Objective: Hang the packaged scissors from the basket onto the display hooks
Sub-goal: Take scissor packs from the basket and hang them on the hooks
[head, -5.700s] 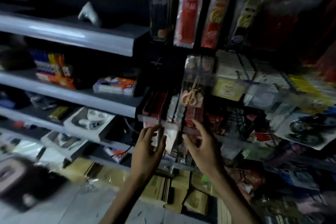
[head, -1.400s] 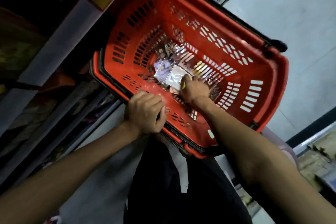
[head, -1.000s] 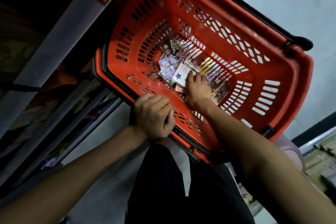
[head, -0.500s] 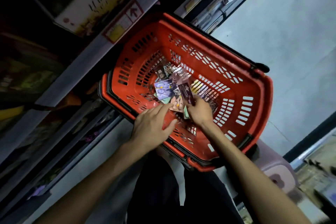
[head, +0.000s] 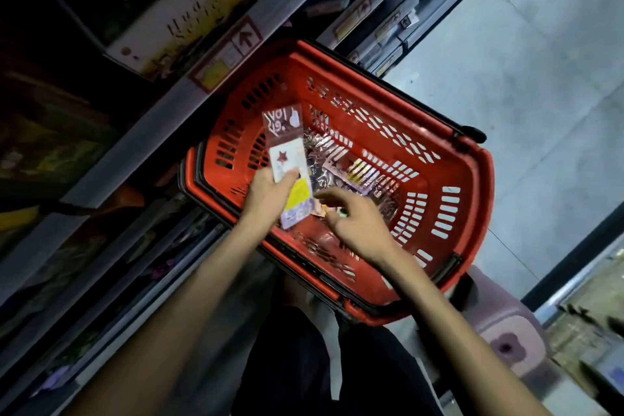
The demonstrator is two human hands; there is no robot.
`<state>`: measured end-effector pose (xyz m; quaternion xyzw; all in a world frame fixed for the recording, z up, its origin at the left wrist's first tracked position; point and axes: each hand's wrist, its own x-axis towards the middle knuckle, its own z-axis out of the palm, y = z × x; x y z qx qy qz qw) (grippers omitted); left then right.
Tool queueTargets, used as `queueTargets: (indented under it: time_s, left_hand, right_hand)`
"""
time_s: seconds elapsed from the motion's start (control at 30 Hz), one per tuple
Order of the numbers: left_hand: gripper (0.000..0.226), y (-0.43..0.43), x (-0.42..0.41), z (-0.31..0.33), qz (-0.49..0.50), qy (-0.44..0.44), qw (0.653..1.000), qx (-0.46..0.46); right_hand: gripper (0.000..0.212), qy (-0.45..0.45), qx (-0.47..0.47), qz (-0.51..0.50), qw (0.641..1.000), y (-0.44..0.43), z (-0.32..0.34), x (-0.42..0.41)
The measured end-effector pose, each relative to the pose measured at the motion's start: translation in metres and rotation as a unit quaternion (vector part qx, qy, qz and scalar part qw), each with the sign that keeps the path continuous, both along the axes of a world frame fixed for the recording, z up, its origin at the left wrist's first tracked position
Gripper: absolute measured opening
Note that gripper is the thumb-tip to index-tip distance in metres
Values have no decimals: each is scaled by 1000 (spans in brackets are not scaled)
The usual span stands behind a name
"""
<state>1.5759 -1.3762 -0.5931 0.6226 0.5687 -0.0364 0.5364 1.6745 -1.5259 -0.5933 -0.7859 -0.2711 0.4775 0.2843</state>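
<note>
A grey floor [head: 540, 61] fills the right side, and dim store shelves [head: 135, 132] run diagonally along the left, with a yellow price label [head: 216, 69] on one edge. Between them sits a red plastic basket [head: 449, 213] with slotted walls, its black handle [head: 471, 133] folded down along the far rim. A pale pink stool [head: 506, 338] stands just beside the basket's near right corner.

Both bare forearms reach in from below. The left hand [head: 266, 196] is closed around the lower part of 1 packaged scissors [head: 288, 162], a long clear pack with a white card bearing a dark star and a yellow patch; the pack is lifted above the basket's left side and tilts up toward the shelves. The right hand [head: 354, 216] hovers over the near part of the basket with its fingers spread and curled downward, gripping nothing that can be seen. Several more shiny packs [head: 341, 165] lie jumbled on the basket's bottom, too blurred to count.
</note>
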Motion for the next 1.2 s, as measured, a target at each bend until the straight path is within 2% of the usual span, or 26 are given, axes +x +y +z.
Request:
queueTargets:
  time_s: [0.1,0.17,0.3,0.37,0.47,0.53,0.63,0.73,0.8,0.9,0.97,1.1,1.2]
  left_hand:
    - [25,23,-21,15,-52,-21,996,71]
    - [45,32,-34,19,-123,-25,984,126]
    - [66,44,-47,12,-218,-3,946,242]
    - [67,46,-46,4,-213,-14,941,263]
    - [66,45,-47,-9,-196,-19,939,281]
    - [60,43,-48,-15,-193,-22,935,296]
    - [59,40,-50,-18,-189,-27,935,298]
    - [60,41,-50,-20,-182,-33,935,301]
    - [54,40,-49,-20,-185,-52,932,306]
    - [52,40,-49,-19,-194,-58,930,306]
    - [52,41,-52,-22,-193,-56,931,305]
    - [66,43,-54,-23,-193,-22,935,298]
    - [61,43,-51,-17,-162,-37,956,243]
  right_hand:
    - [33,-122,-96,48,987,9,-29,17]
    - [29,-138,-163,61,975,15,-52,22]
    - [46,-122,-254,73,957,18,-89,24]
    - [53,-128,-274,81,950,17,-106,22]
    - [62,-184,-267,118,939,17,-129,24]
    - [80,-213,-266,140,930,16,-142,29]
    - [122,-239,-280,196,909,14,-152,35]
    - [143,-267,-278,262,885,18,-169,41]
    - [129,-284,-280,278,874,24,-176,44]
    - [87,-308,-257,233,886,30,-175,44]
    - [70,-314,-243,205,894,33,-169,43]
    - [67,-274,-228,172,918,37,-139,45]
    - [58,-221,-180,66,956,30,-109,41]
